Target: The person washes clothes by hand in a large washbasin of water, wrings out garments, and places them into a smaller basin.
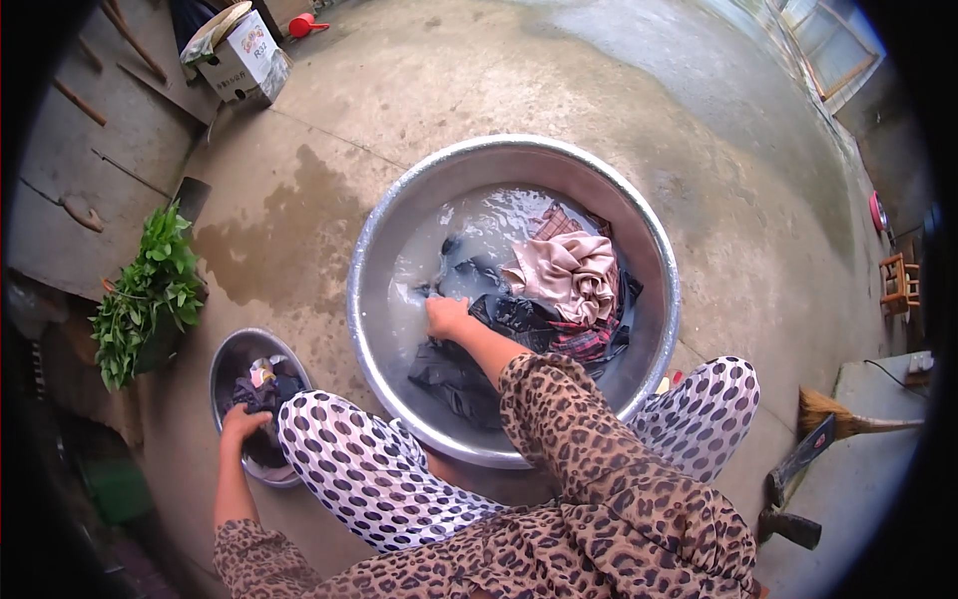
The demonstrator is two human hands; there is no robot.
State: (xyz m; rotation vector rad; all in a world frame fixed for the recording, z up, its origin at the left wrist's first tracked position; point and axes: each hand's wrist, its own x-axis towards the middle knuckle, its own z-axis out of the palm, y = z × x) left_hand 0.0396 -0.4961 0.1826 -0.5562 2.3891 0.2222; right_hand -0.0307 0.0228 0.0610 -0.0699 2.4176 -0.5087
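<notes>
A large metal basin (pixel 516 142) stands between my knees, with cloudy water and wet clothes in it. My right hand (pixel 447 316) is at the water's surface left of the clothes; its fingertips are under water or turned away, so its grip cannot be told. Beside it lie dark wet garments (pixel 456 378), a pink satiny cloth (pixel 572 273) and a red plaid cloth (pixel 587 341). At the lower left, my left hand (pixel 245 421) rests on dark clothes in a smaller metal basin (pixel 224 356). A dark purple cloth (pixel 251 393) lies just above its fingers.
Leafy green plants (pixel 153 292) stand at the left, near a wall. A cardboard box (pixel 251 60) and a red plastic dipper (pixel 305 25) are at the upper left. A straw broom (pixel 831 415), dark boots (pixel 799 460) and a small wooden chair (pixel 898 284) are at the right.
</notes>
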